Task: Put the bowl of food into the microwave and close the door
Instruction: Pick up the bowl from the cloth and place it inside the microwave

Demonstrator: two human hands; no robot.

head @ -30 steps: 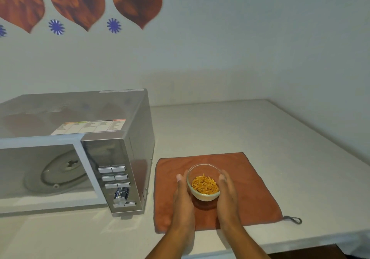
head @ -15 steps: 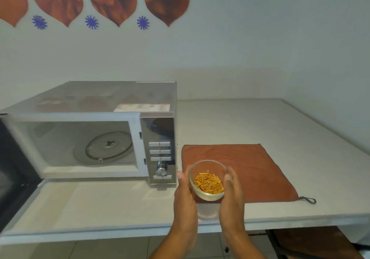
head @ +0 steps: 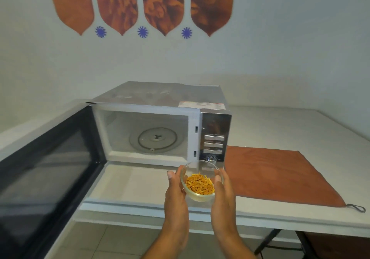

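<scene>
A small glass bowl of orange food sticks is held in the air between both palms, above the counter's front edge. My left hand cups its left side and my right hand its right. The silver microwave stands behind, slightly left of the bowl. Its cavity is empty, with a glass turntable on the floor. The dark-windowed door is swung wide open toward me on the left.
An orange cloth lies flat on the white counter right of the microwave, with a grey loop at its near corner. The control panel with buttons and a knob sits just behind the bowl. Tiled floor shows below the counter edge.
Both hands lifted the bowl off the orange cloth and carried it left, toward the microwave opening. The view swung left, bringing the open door into sight.
</scene>
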